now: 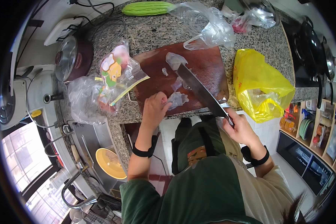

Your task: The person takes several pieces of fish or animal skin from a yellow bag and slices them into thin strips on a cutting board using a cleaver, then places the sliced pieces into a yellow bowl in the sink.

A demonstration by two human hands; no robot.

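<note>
My right hand [239,126] is closed around the handle of a kitchen cleaver [203,91], whose blade slants up and left over a reddish-brown cutting board [210,63]. At the board's lower left edge, my left hand [155,107] has its fingers curled at a pale, translucent piece [178,100]; whether it grips the piece I cannot tell. Another pale, translucent piece [175,60] lies near the cleaver's tip, with a small whitish scrap [164,71] to its left. More thin pieces are partly hidden under the blade.
Clear plastic bags [84,98] and a printed zip bag [114,72] lie left of the board, a yellow plastic bag [249,70] right. Behind are a green gourd [145,8] and another clear bag [217,30]. A lidded pot [75,58] stands left; the sink holds a yellow basin [110,163].
</note>
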